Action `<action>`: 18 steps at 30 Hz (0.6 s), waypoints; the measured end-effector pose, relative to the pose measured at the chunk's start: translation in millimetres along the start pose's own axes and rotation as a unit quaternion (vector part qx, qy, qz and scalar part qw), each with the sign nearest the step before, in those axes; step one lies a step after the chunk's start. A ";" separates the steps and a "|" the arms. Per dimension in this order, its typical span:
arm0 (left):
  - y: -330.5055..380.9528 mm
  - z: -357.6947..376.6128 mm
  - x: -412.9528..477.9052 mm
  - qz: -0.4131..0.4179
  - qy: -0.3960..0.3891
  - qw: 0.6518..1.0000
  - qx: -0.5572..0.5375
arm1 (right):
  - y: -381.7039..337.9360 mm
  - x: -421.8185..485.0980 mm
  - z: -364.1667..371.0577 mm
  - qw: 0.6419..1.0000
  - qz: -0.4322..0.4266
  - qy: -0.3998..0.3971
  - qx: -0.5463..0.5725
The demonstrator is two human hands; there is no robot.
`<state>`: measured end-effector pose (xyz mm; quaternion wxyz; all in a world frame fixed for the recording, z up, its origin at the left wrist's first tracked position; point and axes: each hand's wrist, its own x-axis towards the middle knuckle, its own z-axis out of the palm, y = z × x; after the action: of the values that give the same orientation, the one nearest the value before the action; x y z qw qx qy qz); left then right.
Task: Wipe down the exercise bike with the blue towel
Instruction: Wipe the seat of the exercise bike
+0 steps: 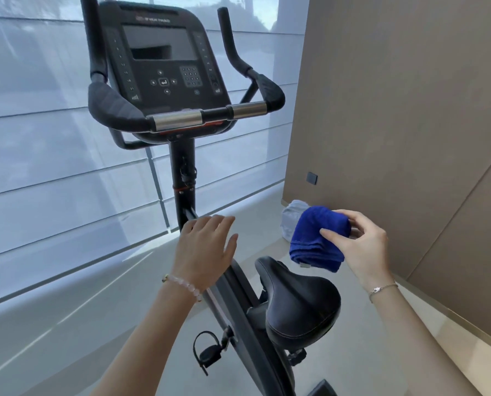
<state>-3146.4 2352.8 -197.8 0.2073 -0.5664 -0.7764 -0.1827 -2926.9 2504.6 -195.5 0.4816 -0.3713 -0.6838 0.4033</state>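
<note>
Exercise bike (181,178) stood before a window covered by pale blinds (38,138), its dark console (164,58) and handlebar (181,120) rising at the top of the head view, its black saddle (298,295) low at centre and one strapped pedal (208,351) below. The blue towel (315,238), folded into a thick wad, was off the machine, held in the air above and just right of the saddle's nose. The right hand (364,244) pinched it from the right, thumb across the front and fingers curled behind. The left hand (207,247), fingers straight and holding nothing, was spread over the frame ahead of the saddle, well apart from the towel; contact with the frame could not be told. A pale bundle (291,215) lay on the floor behind the towel, beside the tan wall (395,110).
</note>
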 end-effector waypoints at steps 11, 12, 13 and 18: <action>9.4 -28.3 26.3 0.013 0.021 0.999 0.026 | -18.3 9.8 -10.7 0.999 -0.047 0.009 0.009; 12.0 -28.3 28.9 0.013 0.020 0.999 0.025 | -19.3 10.7 -12.4 0.999 -0.050 0.010 0.006; 14.9 -27.7 32.3 0.014 0.020 0.999 0.023 | -20.1 12.2 -14.7 0.998 -0.054 0.013 0.002; 35.6 -18.6 51.7 0.017 0.019 1.000 0.007 | -19.2 18.7 -34.7 0.997 -0.064 0.029 -0.020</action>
<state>-3124.3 2395.0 -153.0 0.2289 -0.5745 -0.7638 -0.1848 -2900.8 2520.4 -164.0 0.5188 -0.3480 -0.6994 0.3472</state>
